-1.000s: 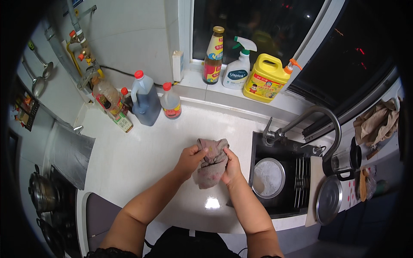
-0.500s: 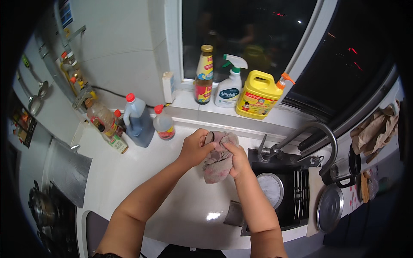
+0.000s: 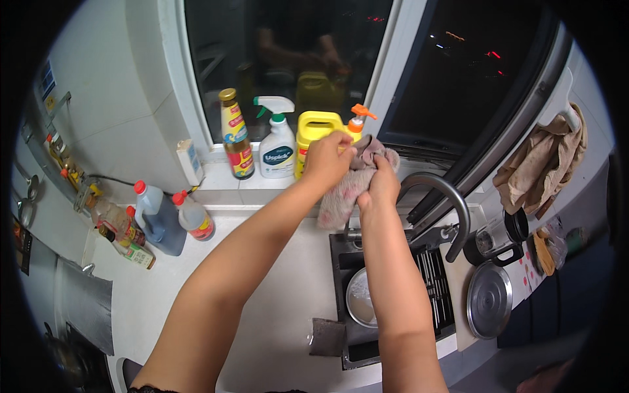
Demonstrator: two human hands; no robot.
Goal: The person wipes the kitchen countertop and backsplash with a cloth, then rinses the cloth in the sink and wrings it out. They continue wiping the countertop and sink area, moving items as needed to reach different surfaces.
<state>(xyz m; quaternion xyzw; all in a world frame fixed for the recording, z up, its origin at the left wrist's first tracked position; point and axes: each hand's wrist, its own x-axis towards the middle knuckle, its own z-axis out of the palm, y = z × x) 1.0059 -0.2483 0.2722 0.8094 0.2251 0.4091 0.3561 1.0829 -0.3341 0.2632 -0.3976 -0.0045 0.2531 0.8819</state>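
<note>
A greyish-pink cloth [image 3: 345,194] with reddish blotches hangs bunched between my hands, above the counter's back edge beside the sink. My right hand [image 3: 382,185] grips its right side, thumb pressed on the fabric. At the upper left of the cloth is my left hand [image 3: 327,162], its fingers curled closed at the edge, partly hiding what they pinch. Behind that hand, on the sill, stands a yellow jug [image 3: 319,122] with an orange pump, partly covered. Below my right forearm lies the dark sink [image 3: 354,354], holding a round metal dish [image 3: 362,298].
A white spray bottle [image 3: 278,147] and a sauce bottle [image 3: 236,134] stand on the sill. Several bottles, including a blue-grey jug [image 3: 159,219], crowd the counter's left. The curved faucet [image 3: 458,203] rises close right of my hands. A pot lid [image 3: 489,300] lies right of the sink.
The view has swung right. My hands have carried the cloth toward the window and faucet, and its lower part now hangs down to the left. My left fingers have shifted to its upper edge.
</note>
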